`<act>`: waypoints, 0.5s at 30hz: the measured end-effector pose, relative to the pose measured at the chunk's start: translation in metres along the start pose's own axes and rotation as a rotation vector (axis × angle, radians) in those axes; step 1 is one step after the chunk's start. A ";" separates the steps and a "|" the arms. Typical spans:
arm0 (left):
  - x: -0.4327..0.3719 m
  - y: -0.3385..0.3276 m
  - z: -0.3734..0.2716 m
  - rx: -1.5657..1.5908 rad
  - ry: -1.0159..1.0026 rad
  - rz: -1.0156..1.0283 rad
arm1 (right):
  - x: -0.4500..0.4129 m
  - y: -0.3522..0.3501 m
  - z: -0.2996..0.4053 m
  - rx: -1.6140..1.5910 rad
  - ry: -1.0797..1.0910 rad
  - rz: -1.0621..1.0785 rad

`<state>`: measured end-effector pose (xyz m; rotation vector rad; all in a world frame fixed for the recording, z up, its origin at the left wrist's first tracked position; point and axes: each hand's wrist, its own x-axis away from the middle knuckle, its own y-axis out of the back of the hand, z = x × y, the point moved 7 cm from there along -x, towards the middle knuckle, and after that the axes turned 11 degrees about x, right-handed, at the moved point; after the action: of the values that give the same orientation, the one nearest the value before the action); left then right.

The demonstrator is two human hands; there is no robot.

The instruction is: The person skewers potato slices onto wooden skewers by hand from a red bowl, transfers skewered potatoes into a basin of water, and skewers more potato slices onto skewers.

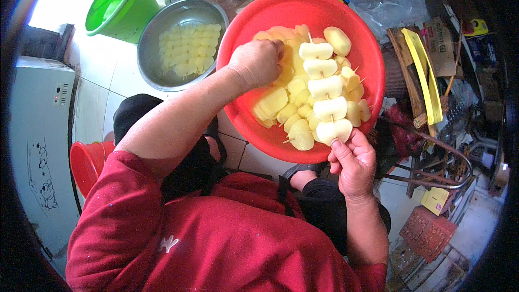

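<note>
My right hand (pixel 353 162) pinches the near end of a wooden skewer threaded with several pale potato slices (pixel 325 88). The skewer lies lengthwise above a round red plastic basin (pixel 239 118). My left hand (pixel 259 64) reaches into the basin at its left side, against a heap of loose potato slices (pixel 298 85). Its fingertips are partly hidden, so whether a slice is between them cannot be told. Other skewered slices (pixel 357 89) lie in the basin on the right, beneath the held one. A thick potato piece (pixel 337 41) rests near the far rim.
Left of the red basin, a metal basin (pixel 142 54) holds skewered potato slices (pixel 190 48) in water. Beyond stands a green bucket (pixel 138 18). A red bucket (pixel 87 166) and a white appliance (pixel 44 138) are at left. A metal-framed chair (pixel 462 158) stands at right.
</note>
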<state>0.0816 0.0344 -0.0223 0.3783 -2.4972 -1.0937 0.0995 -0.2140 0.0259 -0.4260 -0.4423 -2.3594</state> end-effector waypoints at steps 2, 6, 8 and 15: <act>-0.005 0.005 0.003 0.086 -0.078 -0.087 | 0.002 0.001 -0.001 -0.007 0.002 -0.013; 0.006 -0.016 -0.021 1.195 0.225 0.333 | 0.005 0.002 -0.007 -0.038 -0.024 -0.072; 0.014 -0.028 -0.035 1.337 0.227 0.394 | 0.006 -0.003 -0.009 -0.018 -0.049 -0.042; 0.022 -0.036 -0.048 1.487 0.240 0.257 | 0.012 -0.019 -0.013 0.013 -0.034 0.100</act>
<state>0.0868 -0.0283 -0.0141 0.4671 -2.5281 0.9976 0.0761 -0.2129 0.0153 -0.4719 -0.4416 -2.2543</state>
